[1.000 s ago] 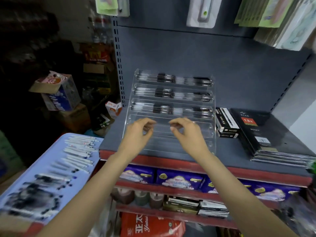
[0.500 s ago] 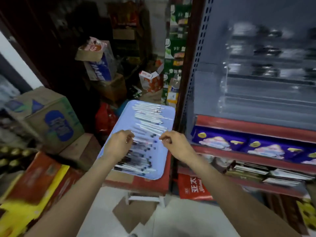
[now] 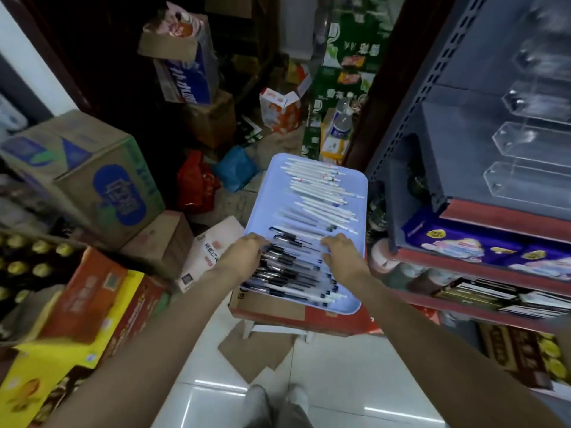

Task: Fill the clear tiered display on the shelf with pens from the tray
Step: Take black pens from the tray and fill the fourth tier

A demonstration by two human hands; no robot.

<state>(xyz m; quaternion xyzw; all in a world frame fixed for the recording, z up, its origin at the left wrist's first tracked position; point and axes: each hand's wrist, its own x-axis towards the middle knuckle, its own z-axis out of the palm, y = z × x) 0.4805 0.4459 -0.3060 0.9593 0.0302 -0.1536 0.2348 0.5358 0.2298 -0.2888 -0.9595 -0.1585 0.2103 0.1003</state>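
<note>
Both hands sit on the black-capped pens (image 3: 293, 270) in the blue tray (image 3: 360, 186): left hand (image 3: 247, 253) and right hand (image 3: 341, 253), fingers curled down onto them; whether either pinches 1 is unclear

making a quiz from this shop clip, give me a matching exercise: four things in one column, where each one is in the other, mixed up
Things:
1. white pens
2. black pens
3. tray
4. display

Places:
A. on the grey shelf, at right
B. far half of the tray
C. on a red carton, beside the shelf
D. near half of the tray, between the left hand and right hand

Pairs: 1-B, 2-D, 3-C, 4-A
</note>
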